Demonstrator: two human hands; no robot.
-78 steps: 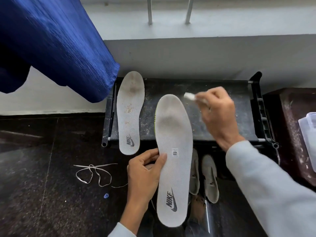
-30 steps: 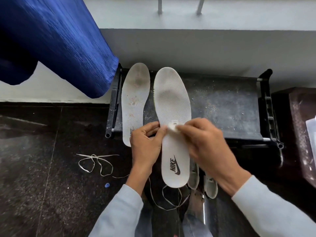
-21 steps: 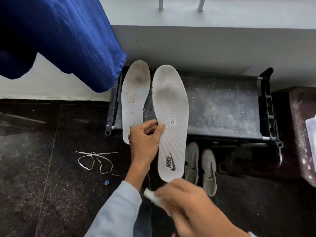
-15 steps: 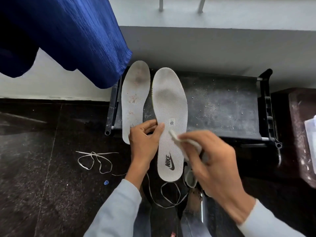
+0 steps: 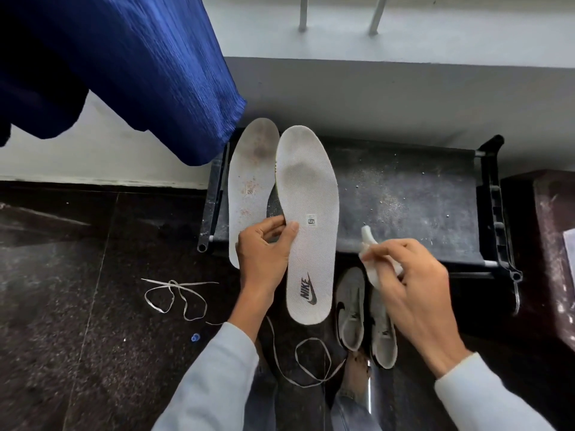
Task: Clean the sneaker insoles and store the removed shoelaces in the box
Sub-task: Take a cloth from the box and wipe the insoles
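Observation:
My left hand (image 5: 264, 247) grips the left edge of a white insole (image 5: 306, 194) with a dark logo near its heel, holding it over the black rack. My right hand (image 5: 410, 293) pinches a small white wipe (image 5: 371, 253) just to the right of that insole, clear of it. A second, dirtier insole (image 5: 252, 175) lies on the rack to the left. One white shoelace (image 5: 175, 297) lies tangled on the dark floor at the left. Another lace (image 5: 308, 362) loops on the floor below the held insole.
A low black shoe rack (image 5: 413, 197), dusty on top, stands against the wall. Two grey sneakers (image 5: 351, 309) sit on the floor in front of it. Blue cloth (image 5: 130, 66) hangs at upper left. A dark stone block (image 5: 547, 244) bearing a white container's edge (image 5: 569, 244) is at the right.
My right hand with the wipe has swung off the insole's heel area and out to its right. My left hand keeps its hold on the insole.

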